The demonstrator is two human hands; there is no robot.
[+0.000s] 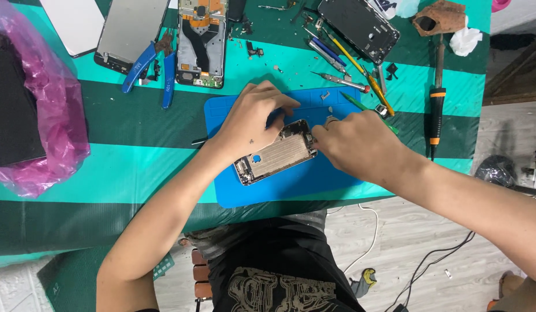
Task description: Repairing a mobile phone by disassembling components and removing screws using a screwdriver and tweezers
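An opened phone frame [275,154] with a gold-coloured inner plate lies tilted on a blue work mat [291,182]. My left hand [250,120] rests over the phone's upper left side, fingers curled around a thin dark tool whose tip sticks out to the left. My right hand [360,144] presses at the phone's right end, fingers bent; a green-handled tool [353,102] pokes out behind it. What the fingertips pinch is hidden.
Two other dismantled phones [201,40] and a dark phone shell [360,26] lie at the back. Blue-handled pliers [155,66], screwdrivers [343,58], a soldering iron [435,104] and a pink bag [48,110] surround the mat on the green striped cloth [135,167].
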